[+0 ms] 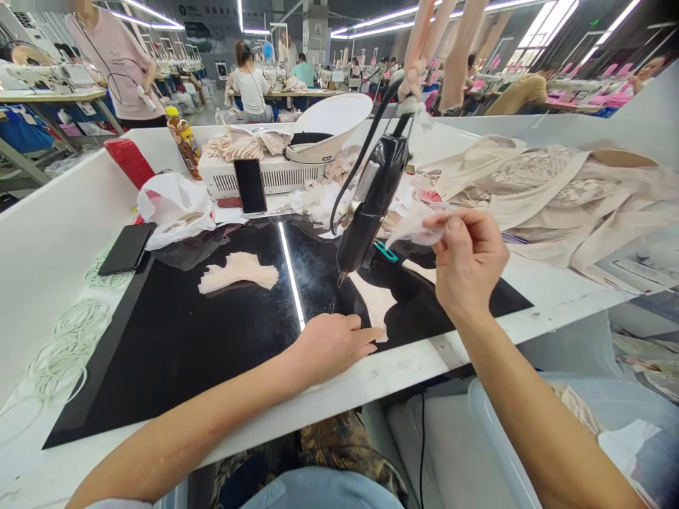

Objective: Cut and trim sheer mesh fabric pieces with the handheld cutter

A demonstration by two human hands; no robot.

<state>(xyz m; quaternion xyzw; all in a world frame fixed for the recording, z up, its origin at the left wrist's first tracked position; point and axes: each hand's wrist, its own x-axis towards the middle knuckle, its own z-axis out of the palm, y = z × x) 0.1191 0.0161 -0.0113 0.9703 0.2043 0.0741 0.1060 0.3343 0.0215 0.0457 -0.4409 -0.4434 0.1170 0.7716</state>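
My left hand (332,344) rests on the black mat (175,332) near the front edge, fingers curled loosely and touching a beige fabric piece (375,300). My right hand (467,261) is raised above the mat, fingers pinched on a thin pale scrap of fabric (411,227). A black hanging hand tool (371,201) dangles on its cable between the hands, its tip just above the beige piece. A stack of beige cut pieces (238,272) lies on the mat to the left.
A phone (126,249) lies at the mat's left edge, another phone (250,185) leans on a white machine (276,173). A white plastic bag (172,205), a bottle (184,141), piled beige lace (556,191) and coiled cord (68,339) surround the mat. Other workers sit behind.
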